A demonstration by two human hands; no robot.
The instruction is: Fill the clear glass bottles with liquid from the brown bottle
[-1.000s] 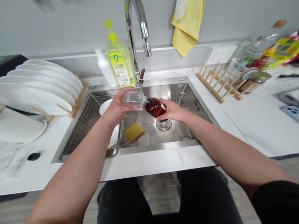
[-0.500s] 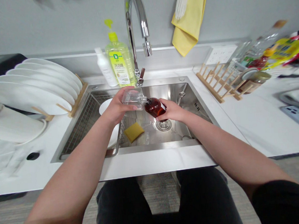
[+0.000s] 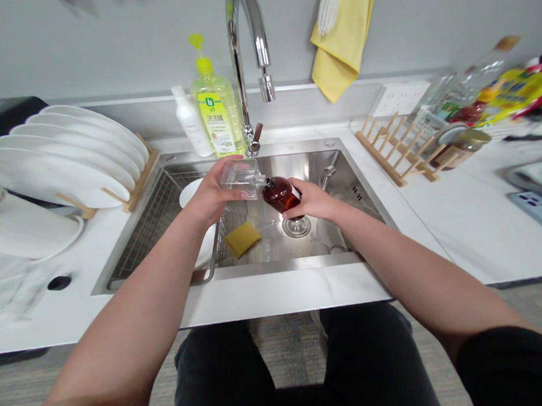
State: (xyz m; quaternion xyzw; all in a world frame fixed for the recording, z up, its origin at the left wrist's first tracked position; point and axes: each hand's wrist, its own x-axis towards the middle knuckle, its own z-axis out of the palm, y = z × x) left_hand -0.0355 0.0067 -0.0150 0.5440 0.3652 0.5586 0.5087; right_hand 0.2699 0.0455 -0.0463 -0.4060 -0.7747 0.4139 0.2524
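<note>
Over the steel sink, my left hand is closed round a clear square glass bottle lying on its side, neck to the right. My right hand grips a brown bottle, tilted so that its mouth meets the clear bottle's neck. Both bottles hang above the sink floor, just left of the drain. A yellow sponge lies on the sink floor under my left wrist.
A white plate rests on a wire rack in the sink's left half. Faucet, green dish soap and a white bottle stand behind. White plates fill a rack at left; an empty wooden rack sits right.
</note>
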